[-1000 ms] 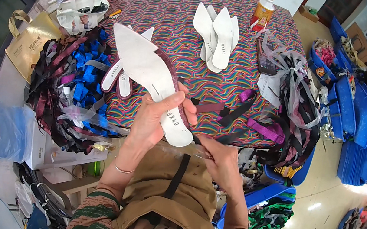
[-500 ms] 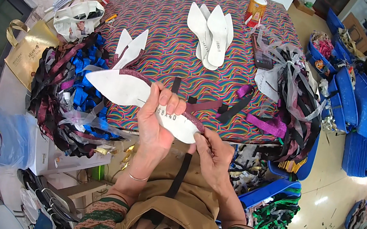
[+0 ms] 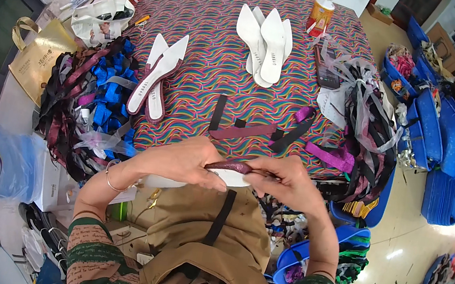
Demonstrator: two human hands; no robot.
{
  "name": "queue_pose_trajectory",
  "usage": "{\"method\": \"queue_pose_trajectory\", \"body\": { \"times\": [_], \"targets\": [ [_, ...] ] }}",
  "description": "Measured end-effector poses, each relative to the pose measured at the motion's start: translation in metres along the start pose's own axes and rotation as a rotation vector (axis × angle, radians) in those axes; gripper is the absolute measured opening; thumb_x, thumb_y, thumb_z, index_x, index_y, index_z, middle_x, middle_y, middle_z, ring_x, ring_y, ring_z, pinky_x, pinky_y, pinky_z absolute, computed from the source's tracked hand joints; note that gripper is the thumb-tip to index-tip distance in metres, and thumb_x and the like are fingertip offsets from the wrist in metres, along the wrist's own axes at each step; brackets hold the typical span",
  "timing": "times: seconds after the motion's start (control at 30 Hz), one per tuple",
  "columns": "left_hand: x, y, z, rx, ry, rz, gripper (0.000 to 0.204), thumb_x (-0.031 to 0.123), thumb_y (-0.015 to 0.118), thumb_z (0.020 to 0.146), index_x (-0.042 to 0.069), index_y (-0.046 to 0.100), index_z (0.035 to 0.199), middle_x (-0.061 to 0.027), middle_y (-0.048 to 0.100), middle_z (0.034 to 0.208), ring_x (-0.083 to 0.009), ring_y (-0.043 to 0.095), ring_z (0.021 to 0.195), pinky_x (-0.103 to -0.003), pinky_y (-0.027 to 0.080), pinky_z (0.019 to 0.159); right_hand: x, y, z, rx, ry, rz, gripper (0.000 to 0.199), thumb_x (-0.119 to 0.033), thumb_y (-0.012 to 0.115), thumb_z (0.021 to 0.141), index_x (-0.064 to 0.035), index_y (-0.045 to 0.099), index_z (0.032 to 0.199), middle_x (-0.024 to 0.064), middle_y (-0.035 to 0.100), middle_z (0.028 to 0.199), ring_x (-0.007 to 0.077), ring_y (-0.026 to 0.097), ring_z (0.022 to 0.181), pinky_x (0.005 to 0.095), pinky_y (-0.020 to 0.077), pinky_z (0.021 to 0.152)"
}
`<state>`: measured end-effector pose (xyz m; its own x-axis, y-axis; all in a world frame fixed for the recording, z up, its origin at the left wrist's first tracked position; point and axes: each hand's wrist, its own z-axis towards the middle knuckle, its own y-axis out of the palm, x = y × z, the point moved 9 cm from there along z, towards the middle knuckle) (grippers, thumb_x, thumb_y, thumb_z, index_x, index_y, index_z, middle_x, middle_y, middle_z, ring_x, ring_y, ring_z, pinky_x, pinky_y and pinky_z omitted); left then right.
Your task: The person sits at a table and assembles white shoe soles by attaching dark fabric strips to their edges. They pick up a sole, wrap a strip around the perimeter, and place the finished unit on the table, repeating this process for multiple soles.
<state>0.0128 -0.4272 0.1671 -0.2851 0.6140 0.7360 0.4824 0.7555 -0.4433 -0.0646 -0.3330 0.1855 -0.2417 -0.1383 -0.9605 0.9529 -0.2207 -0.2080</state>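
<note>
My left hand (image 3: 184,162) and my right hand (image 3: 286,182) both grip a white insole (image 3: 234,179) at the near edge of the table. A glittery burgundy strip (image 3: 230,166) runs along its upward edge between my fingers. The insole is tilted nearly edge-on, and its left part shows below my left hand. Thumb and fingers of the right hand pinch its right end. Beyond my left hand, two insoles (image 3: 157,83) with burgundy edging lie crossed. Farther back sits a stack of several plain white insoles (image 3: 274,47).
Burgundy (image 3: 246,131), black (image 3: 218,113) and purple (image 3: 333,157) strips lie on the patterned tablecloth. Heaps of ribbons flank it at left (image 3: 109,90) and right (image 3: 363,138). A bottle (image 3: 320,15) and a phone (image 3: 326,69) are at the back right. Blue bins (image 3: 453,136) stand on the floor.
The insole has come nearer my body and turned from face-up to nearly edge-on. My left hand has shifted its grip, its forearm swinging out leftward. The crossed pair is now uncovered.
</note>
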Motion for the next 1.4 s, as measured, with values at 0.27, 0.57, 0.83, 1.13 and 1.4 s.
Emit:
{"method": "queue_pose_trajectory", "body": {
  "times": [0.27, 0.57, 0.83, 1.13, 1.4],
  "targets": [
    [0.054, -0.022, -0.038, 0.377, 0.325, 0.590, 0.020, 0.020, 0.066, 0.083, 0.003, 0.065, 0.091, -0.0128, 0.061, 0.075, -0.0340, 0.061, 0.070, -0.044, 0.047, 0.062, 0.024, 0.010, -0.003, -0.070, 0.254, 0.434, 0.021, -0.016, 0.065, 0.090, 0.0049, 0.066, 0.095, 0.0115, 0.069, 0.095, 0.0098, 0.063, 0.088, 0.0258, 0.0491, 0.074],
    [0.027, -0.012, -0.038, 0.322, 0.182, 0.497, 0.026, 0.026, 0.066, 0.086, 0.000, 0.065, 0.089, -0.0143, 0.062, 0.070, -0.0331, 0.062, 0.066, -0.042, 0.047, 0.057, -0.004, -0.067, -0.029, 0.257, 0.287, 0.143, 0.008, -0.001, 0.071, 0.082, 0.0000, 0.067, 0.089, -0.0012, 0.062, 0.069, 0.0018, 0.052, 0.056, 0.0182, 0.0399, 0.050],
    [0.011, -0.001, -0.032, 0.576, 0.262, -0.757, 0.020, 0.011, 0.066, 0.089, -0.004, 0.067, 0.101, -0.0073, 0.070, 0.089, -0.0089, 0.064, 0.076, -0.023, 0.050, 0.066, 0.014, -0.032, -0.070, 0.784, 0.110, 0.437, 0.010, 0.004, 0.072, 0.078, -0.0003, 0.068, 0.086, 0.0016, 0.064, 0.071, 0.0029, 0.049, 0.052, 0.0183, 0.0364, 0.045],
    [0.018, -0.009, -0.007, 0.685, 0.366, -1.194, 0.034, 0.012, 0.050, 0.098, -0.009, 0.052, 0.124, -0.0224, 0.068, 0.097, -0.0279, 0.070, 0.085, -0.036, 0.058, 0.075, 0.041, 0.030, -0.034, 0.712, 0.121, 0.606, 0.008, 0.006, 0.067, 0.082, 0.0022, 0.067, 0.089, 0.0025, 0.062, 0.067, 0.0049, 0.048, 0.052, 0.0216, 0.0361, 0.048],
    [0.005, -0.011, 0.000, 0.699, 0.404, -1.267, 0.034, 0.020, 0.050, 0.099, -0.008, 0.054, 0.120, -0.0137, 0.066, 0.083, -0.0194, 0.063, 0.061, -0.030, 0.052, 0.055, 0.033, 0.031, -0.037, 0.501, 0.143, 0.329, 0.006, 0.000, 0.073, 0.081, 0.0007, 0.070, 0.086, -0.0010, 0.064, 0.072, 0.0007, 0.051, 0.061, 0.0171, 0.0390, 0.053]
  ]
}}
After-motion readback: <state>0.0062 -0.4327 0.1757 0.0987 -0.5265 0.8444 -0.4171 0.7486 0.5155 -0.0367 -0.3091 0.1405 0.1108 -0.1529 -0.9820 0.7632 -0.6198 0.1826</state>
